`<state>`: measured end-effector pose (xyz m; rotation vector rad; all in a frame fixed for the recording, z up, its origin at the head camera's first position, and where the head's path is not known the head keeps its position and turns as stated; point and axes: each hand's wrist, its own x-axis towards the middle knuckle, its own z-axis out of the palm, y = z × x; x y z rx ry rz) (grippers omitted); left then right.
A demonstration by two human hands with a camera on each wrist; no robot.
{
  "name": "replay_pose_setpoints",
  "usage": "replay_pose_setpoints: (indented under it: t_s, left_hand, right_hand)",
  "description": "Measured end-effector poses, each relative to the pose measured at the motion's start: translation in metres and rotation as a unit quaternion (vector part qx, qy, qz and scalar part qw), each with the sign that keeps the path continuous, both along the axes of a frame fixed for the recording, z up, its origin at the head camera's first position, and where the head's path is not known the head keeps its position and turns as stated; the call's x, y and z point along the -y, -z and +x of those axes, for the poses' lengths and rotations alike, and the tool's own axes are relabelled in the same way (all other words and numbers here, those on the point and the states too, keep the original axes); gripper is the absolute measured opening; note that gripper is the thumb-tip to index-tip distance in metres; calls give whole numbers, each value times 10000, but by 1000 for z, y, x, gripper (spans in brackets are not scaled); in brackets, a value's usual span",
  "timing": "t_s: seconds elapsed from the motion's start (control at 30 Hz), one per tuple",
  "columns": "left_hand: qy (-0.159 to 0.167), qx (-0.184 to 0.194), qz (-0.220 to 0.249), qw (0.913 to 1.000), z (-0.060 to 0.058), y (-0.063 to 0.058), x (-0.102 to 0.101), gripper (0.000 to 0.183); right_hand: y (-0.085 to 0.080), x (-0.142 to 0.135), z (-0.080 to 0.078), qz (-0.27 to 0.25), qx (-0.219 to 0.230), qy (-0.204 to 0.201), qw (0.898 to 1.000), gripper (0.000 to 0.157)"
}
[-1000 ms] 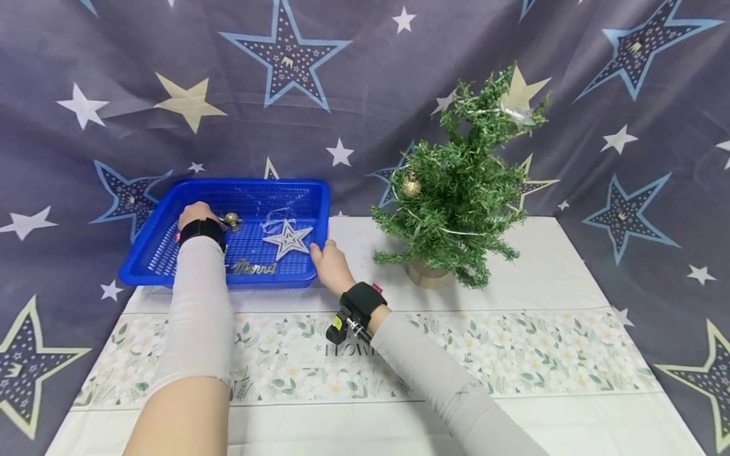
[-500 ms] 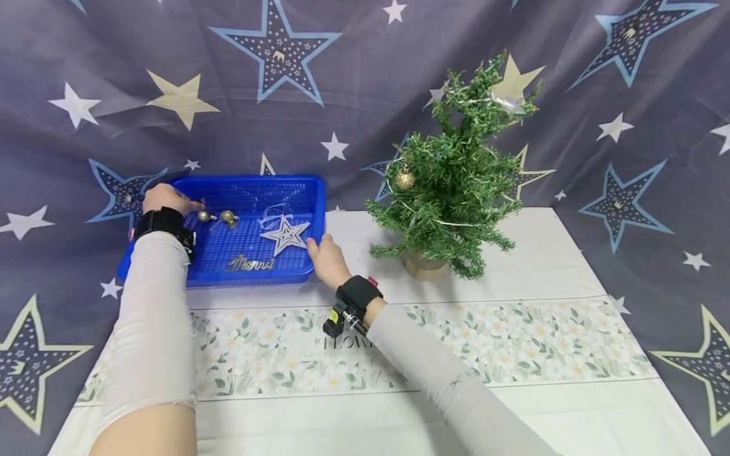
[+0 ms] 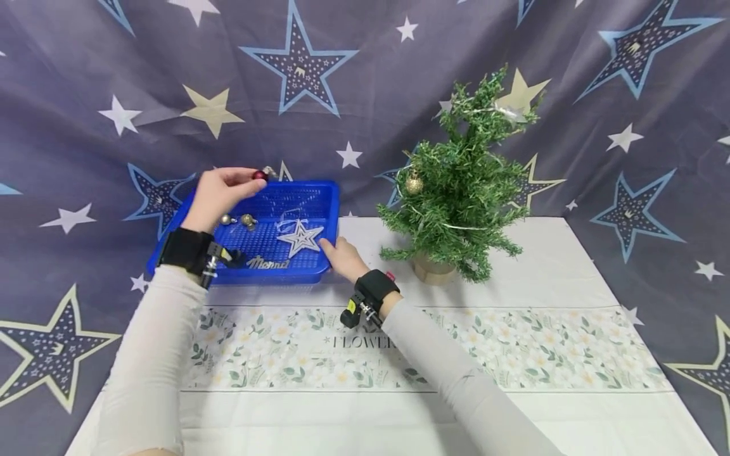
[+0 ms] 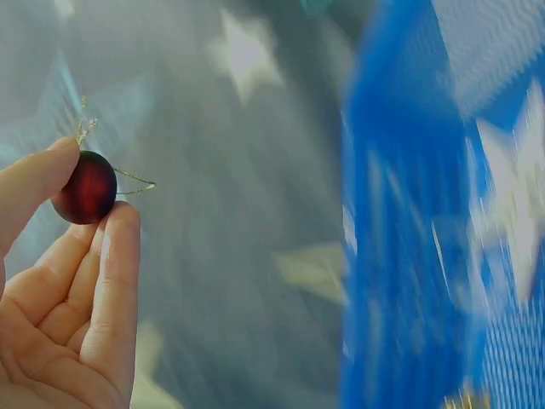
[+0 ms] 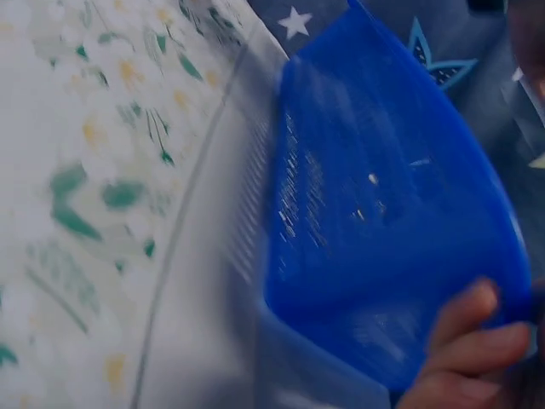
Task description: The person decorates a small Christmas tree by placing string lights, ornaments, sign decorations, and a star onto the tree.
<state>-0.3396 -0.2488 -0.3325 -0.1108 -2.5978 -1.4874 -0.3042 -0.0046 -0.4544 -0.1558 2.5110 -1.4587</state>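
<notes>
- Left hand (image 3: 221,193): its grip pinches a dark red bauble (image 4: 88,192) between thumb and fingertips; in the head view the bauble shows just above the far rim of the blue basket (image 3: 285,277);
- Right hand (image 3: 345,259): its grip holds the basket's right side near the front corner;
- Inside the basket lie a white star (image 3: 300,239) and a "Merry" sign (image 3: 268,263);
- A small green tree (image 3: 456,190) stands to the right on the tabletop (image 3: 542,272).

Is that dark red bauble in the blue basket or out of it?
Out. The left hand pinches the dark red bauble, and the left wrist view shows it apart from the blue basket.
</notes>
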Motion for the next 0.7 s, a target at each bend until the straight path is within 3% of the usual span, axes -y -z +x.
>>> replay_pose_setpoints:
  t_s: [0.1, 0.2, 0.3, 0.37, 0.47, 0.53, 0.7]
  left_hand:
    - [348, 4, 291, 9990, 28, -1, -38, 47]
    - [695, -45, 390, 9968, 62, -2, -68, 44]
    - [1093, -173, 460, 9928, 91, -2, -93, 40]
    - [1356, -252, 571, 9888, 105, -1, -108, 38]
    - [1734, -213, 829, 9811, 120, 1, -129, 38]
    - [1954, -181, 997, 9755, 126, 4, -144, 38]
    - [2521, -112, 1308, 9588, 135, 15, -183, 38]
  right_hand:
    - [-1, -21, 8, -35, 121, -99, 9999, 43]
    - [-10, -43, 29, -130, 51, -333, 9993, 32]
    - [-31, -67, 59, -311, -358, -841, 9953, 23]
    - [-47, -85, 78, -513, -860, -1006, 9899, 20]
    - [-68, -116, 102, -971, -1475, -813, 9809, 20]
    - [-78, -136, 111, -1372, -1600, -542, 9760, 22]
    - [-83, -175, 119, -2320, -1061, -433, 9659, 32]
